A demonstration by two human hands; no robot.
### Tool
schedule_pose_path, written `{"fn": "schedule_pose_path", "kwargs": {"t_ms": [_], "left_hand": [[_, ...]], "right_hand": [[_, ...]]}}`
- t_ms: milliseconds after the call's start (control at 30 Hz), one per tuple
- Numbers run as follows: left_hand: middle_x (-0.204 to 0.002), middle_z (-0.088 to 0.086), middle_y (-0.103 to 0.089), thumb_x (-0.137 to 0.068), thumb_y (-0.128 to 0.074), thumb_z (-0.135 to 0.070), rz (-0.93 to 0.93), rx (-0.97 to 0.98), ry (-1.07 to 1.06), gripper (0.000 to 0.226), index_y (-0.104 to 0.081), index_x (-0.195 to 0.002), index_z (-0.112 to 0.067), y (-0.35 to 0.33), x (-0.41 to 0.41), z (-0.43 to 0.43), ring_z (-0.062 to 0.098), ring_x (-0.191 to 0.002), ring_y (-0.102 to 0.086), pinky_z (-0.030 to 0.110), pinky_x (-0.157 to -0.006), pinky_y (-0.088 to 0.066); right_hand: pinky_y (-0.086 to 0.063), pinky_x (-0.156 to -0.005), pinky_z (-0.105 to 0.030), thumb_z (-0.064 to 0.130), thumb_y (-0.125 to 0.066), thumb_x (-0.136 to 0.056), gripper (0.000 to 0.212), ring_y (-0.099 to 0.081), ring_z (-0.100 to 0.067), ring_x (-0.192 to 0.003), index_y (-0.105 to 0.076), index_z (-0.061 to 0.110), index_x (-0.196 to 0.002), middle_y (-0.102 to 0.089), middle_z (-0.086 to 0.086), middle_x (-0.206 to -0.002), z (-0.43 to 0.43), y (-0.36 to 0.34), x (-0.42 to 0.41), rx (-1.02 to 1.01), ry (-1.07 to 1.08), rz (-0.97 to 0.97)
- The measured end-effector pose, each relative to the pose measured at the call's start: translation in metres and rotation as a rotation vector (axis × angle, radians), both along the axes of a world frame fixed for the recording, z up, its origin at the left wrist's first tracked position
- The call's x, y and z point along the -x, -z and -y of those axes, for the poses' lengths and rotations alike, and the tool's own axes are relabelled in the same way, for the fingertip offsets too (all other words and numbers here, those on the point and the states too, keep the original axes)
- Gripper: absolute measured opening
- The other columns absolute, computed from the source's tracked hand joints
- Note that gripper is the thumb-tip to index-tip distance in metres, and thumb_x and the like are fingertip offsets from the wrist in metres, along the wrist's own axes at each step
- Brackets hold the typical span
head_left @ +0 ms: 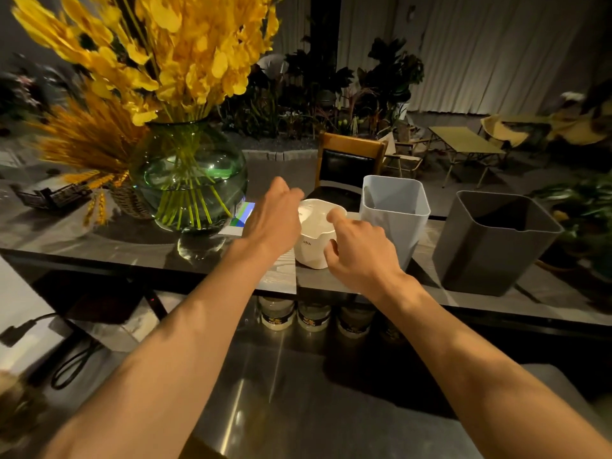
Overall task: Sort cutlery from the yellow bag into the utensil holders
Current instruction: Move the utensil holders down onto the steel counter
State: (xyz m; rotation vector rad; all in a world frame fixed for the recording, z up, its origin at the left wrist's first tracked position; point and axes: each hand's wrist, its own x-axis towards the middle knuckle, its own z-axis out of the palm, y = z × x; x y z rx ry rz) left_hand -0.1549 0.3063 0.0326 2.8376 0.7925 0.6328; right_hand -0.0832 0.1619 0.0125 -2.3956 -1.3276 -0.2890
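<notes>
The left hand (pixel 271 220) curled beside the white holder (pixel 311 256), at its left wall; whether it gripped could not be told. The right hand (pixel 361 250) pinched the near rim, forefinger above, thumb on the wall. On the grey counter (pixel 99 240) stood three smooth, round-cornered plastic tubs: the dark grey holder (pixel 493 240), the pale grey holder (pixel 394 210), then the small white one between both hands.

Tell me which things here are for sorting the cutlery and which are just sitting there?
For the job: white holder, pale grey holder, dark grey holder, left hand and right hand at the white one. No bag or cutlery in view.
Just sitting there: glass vase, yellow flowers, wicker basket, wooden chair, jars below the counter.
</notes>
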Motion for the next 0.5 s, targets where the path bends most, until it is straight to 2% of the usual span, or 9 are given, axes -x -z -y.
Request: {"fn": "schedule_pose_path", "kwargs": {"t_ms": [67,167,300,333,400,500], "left_hand": [[-0.125,0.009,-0.046,-0.096,-0.052,-0.002,-0.102,-0.017,0.036,0.039,-0.058,-0.134,-0.012,0.001,-0.004,0.006,0.032,-0.106,-0.058,0.037,-0.075,-0.046],[-0.129,0.008,-0.046,-0.096,-0.057,-0.011,-0.168,0.012,0.061,0.041,-0.058,-0.136,-0.016,0.005,-0.005,0.009,0.034,-0.108,-0.059,0.040,-0.076,-0.050],[-0.132,0.005,-0.041,-0.090,-0.068,-0.022,-0.021,0.122,0.034,0.056,-0.048,-0.142,-0.021,0.014,-0.004,0.004,0.031,-0.113,-0.057,0.035,-0.075,-0.044],[-0.133,0.005,-0.039,-0.085,-0.074,-0.028,0.015,0.149,0.011,0.065,-0.044,-0.142,-0.022,0.018,-0.004,0.003,0.031,-0.115,-0.055,0.036,-0.077,-0.046],[-0.141,0.007,-0.031,-0.073,-0.085,-0.043,0.004,0.254,-0.051,0.094,-0.032,-0.148,-0.021,0.025,-0.005,0.002,0.033,-0.127,-0.046,0.043,-0.091,-0.048],[-0.157,0.012,-0.016,-0.060,-0.087,-0.065,-0.003,0.493,-0.150,0.133,-0.008,-0.157,-0.017,0.040,-0.011,0.012,0.036,-0.143,-0.029,0.050,-0.109,-0.039]], "right_hand": [[-0.062,-0.070,-0.039,0.029,-0.056,-0.098,0.038,-0.066,-0.024,-0.086,-0.040,0.022,-0.132,-0.071,-0.004,-0.107,0.005,-0.001,-0.002,0.005,-0.018,0.003],[-0.060,-0.072,-0.039,0.027,-0.057,-0.099,0.042,-0.067,-0.025,-0.087,-0.040,0.022,-0.137,-0.071,-0.005,-0.110,0.017,-0.004,-0.006,0.025,-0.027,0.012],[-0.058,-0.082,-0.046,0.022,-0.053,-0.100,0.035,-0.066,-0.033,-0.101,-0.048,0.020,-0.134,-0.068,-0.010,-0.121,0.029,-0.010,-0.012,-0.022,0.078,-0.035],[-0.057,-0.082,-0.045,0.020,-0.052,-0.100,0.032,-0.065,-0.034,-0.103,-0.051,0.018,-0.131,-0.066,-0.010,-0.122,0.032,-0.011,-0.013,-0.079,0.096,-0.019],[-0.055,-0.080,-0.046,0.018,-0.054,-0.099,0.030,-0.062,-0.036,-0.106,-0.051,0.014,-0.130,-0.056,-0.010,-0.126,0.038,-0.012,-0.017,-0.161,0.125,0.062],[-0.060,-0.077,-0.048,0.020,-0.058,-0.098,0.043,-0.060,-0.040,-0.110,-0.044,0.014,-0.139,-0.039,-0.008,-0.141,0.044,-0.014,-0.024,-0.139,0.244,0.092]]}}
